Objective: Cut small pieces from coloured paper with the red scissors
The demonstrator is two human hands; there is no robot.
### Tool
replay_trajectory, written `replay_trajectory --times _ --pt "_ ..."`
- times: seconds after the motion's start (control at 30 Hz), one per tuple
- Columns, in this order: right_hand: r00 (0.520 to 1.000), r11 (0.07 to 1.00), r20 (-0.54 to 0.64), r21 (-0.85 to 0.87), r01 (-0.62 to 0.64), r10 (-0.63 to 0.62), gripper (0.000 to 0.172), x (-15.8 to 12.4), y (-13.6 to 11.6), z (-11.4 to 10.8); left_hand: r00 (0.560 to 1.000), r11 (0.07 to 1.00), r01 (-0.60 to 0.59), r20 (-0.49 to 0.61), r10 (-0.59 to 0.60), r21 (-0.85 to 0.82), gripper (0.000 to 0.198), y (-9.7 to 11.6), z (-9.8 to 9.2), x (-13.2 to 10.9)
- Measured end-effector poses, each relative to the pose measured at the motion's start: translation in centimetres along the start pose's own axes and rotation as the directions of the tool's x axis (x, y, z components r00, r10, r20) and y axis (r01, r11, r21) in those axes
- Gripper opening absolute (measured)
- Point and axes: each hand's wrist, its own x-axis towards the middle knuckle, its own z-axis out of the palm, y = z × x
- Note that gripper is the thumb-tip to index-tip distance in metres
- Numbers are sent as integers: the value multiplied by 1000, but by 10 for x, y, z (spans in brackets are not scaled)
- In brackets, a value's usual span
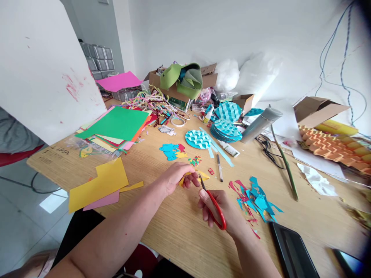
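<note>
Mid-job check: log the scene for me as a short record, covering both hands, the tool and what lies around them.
left hand: pinching a yellow piece of paper in its fingers
right hand: holding red-handled scissors
blades: pointing at the yellow piece; contact unclear
beyond the hands: blue cutout, pen
right side: blue scraps, black device
left side: yellow sheet, green sheet atop stacked paper

Red-handled scissors [216, 210], yellow paper [100, 183]
</note>
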Motion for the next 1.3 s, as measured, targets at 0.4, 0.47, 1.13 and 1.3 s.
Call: replay_trajectory --times 0.4,0.47,1.13,1.3 --pt "1000 994 13 111 22 -24 63 -6 -3 -2 967 982 -150 192 170 -117 8 2 -10 -6" --pt "999 991 18 132 26 -29 63 -6 -3 -2 969 984 -163 175 173 -66 6 1 -11 -5" --pt "998 976 15 207 -67 66 63 -3 -6 -1 968 974 -75 218 122 -212 7 10 -11 -11" --pt "998 972 21 227 -61 58 63 -3 -6 0 952 974 -49 285 113 -220 12 9 -12 -11"
